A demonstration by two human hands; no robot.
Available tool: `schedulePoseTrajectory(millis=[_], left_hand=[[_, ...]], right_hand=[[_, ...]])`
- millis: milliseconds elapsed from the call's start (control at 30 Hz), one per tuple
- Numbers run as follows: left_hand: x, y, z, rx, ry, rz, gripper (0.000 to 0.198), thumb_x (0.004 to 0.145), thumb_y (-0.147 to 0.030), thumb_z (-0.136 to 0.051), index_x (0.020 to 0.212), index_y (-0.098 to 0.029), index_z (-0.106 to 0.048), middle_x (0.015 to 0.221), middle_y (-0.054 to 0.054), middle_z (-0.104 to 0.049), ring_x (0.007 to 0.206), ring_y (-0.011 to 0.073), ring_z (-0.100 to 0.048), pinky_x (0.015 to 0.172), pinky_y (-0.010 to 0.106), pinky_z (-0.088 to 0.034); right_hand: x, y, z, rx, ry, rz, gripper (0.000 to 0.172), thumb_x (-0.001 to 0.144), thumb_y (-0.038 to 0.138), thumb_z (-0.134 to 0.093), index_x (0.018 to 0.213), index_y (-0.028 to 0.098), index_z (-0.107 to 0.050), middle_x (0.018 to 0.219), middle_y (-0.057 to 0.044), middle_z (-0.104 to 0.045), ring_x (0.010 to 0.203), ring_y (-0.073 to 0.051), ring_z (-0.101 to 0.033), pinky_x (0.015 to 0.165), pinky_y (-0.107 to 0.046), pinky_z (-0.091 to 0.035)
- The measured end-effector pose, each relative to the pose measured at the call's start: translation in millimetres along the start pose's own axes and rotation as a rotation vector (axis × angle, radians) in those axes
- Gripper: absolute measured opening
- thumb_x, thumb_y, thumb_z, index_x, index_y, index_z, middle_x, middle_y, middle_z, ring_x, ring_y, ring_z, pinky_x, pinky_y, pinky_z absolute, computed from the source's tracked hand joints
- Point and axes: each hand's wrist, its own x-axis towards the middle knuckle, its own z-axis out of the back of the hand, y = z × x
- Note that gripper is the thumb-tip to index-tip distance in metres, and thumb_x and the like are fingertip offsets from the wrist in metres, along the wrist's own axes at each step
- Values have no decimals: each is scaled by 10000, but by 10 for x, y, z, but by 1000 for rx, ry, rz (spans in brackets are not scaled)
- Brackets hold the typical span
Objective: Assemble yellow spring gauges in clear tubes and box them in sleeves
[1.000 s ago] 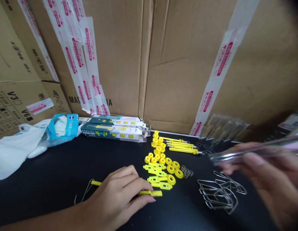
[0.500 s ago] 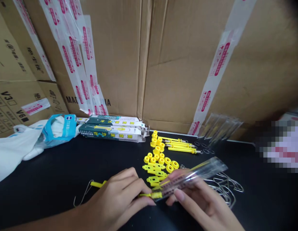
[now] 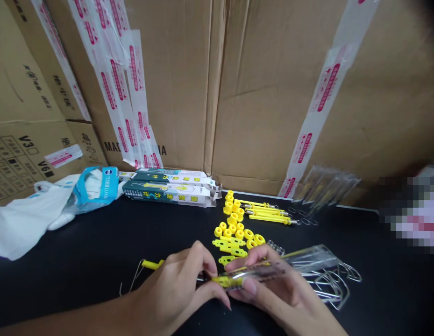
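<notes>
Yellow plastic rod (image 3: 152, 264) sits gripped in our left hand (image 3: 176, 289), the fingers curled round it, with a thin wire loop (image 3: 132, 277) trailing from its left end. Its other end pokes into the mouth of a clear plastic sleeve (image 3: 290, 266), which we pinch in our right hand (image 3: 269, 284), so both hands are closed and almost touching. The sleeve's long axis runs from low on the left to slightly higher on the right, above the black worktop (image 3: 69, 275), and its far end reaches over a heap of bent wire clips (image 3: 325, 289). Just beyond our hands lie loose yellow plastic parts (image 3: 231, 238) and a few small springs (image 3: 275, 247). Farther back, printed product boxes (image 3: 167, 192) rest against taped cardboard cartons (image 3: 248, 93). A white plastic bag (image 3: 27, 233) and a blue-trimmed packet (image 3: 96, 189) lie to the left, more clear sleeves (image 3: 325, 189) lean to the right, and a pixelated patch (image 3: 409, 214) covers part of the right edge.
</notes>
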Motion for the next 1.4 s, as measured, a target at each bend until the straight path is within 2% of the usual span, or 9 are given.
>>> schedulePoseTrajectory(millis=[167, 300, 433, 600, 833, 1033, 1200, 1300, 1400], left_hand=[[-40, 39, -73, -131, -87, 51, 502, 660, -91, -887, 828, -234, -436, 704, -114, -657, 580, 109, -689, 529, 169, -515], [-25, 44, -93, -113, -144, -33, 532, 658, -218, -912, 824, -239, -407, 804, -78, -605, 622, 116, -659, 533, 196, -511], [10, 21, -63, -94, -115, -124, 474, 731, -285, -873, 862, -242, -420, 870, -58, -552, 651, 109, -632, 531, 192, -491], [8, 36, -50, -105, -60, -214, 503, 736, -248, -872, 916, -250, -402, 922, -48, -535, 727, 118, -621, 638, 204, -509], [13, -2, -3, -22, 23, -229, 632, 616, -189, -941, 972, -244, -421, 949, -43, -568, 740, 130, -637, 659, 207, -521], [52, -72, 88, 186, 52, -213, 634, 633, -282, -932, 1076, -202, -486, 980, 15, -672, 847, 238, -689, 740, 340, -577], [57, -62, 74, 235, 109, -155, 494, 724, -158, -871, 1093, -183, -542, 994, 42, -697, 893, 262, -701, 739, 368, -592], [49, -46, 52, 225, 72, -168, 445, 735, -40, -790, 1078, -198, -555, 967, 22, -695, 865, 250, -689, 725, 365, -582], [40, -35, 38, 225, 59, -211, 398, 721, -24, -730, 1032, -206, -561, 926, 9, -688, 821, 250, -666, 720, 388, -572]], right_hand=[[5, 13, -26, 109, -17, -40, 285, 825, 356, -805, 949, 231, -581, 1091, -47, -739, 1084, -249, -706, 990, -434, -548], [-6, 14, -33, 136, 0, -43, 299, 803, 340, -826, 933, 226, -582, 1093, -55, -742, 1072, -272, -716, 965, -453, -560], [-3, -1, -21, 131, 27, -52, 276, 794, 329, -833, 912, 231, -603, 1084, -42, -745, 1081, -259, -708, 960, -440, -561], [0, -14, -10, 114, 27, -24, 270, 785, 322, -844, 907, 228, -621, 1068, -38, -750, 1067, -241, -710, 963, -412, -559], [-3, 8, -8, 99, -44, -9, 261, 768, 331, -857, 899, 224, -658, 1028, -45, -767, 989, -219, -730, 909, -377, -595], [-39, 103, 86, 45, -117, 46, 178, 823, 321, -812, 930, 252, -687, 1006, -19, -748, 960, -178, -700, 907, -335, -594], [-9, 78, 177, 62, -144, 35, 188, 823, 314, -812, 948, 244, -691, 1029, -38, -748, 982, -191, -696, 932, -358, -582], [1, 46, 185, 87, -141, 34, 206, 810, 317, -825, 951, 251, -689, 1018, -39, -752, 1003, -206, -695, 912, -367, -590], [-13, 49, 185, 71, -157, 38, 191, 825, 321, -810, 955, 259, -686, 1028, -32, -737, 1010, -210, -686, 902, -372, -592]])
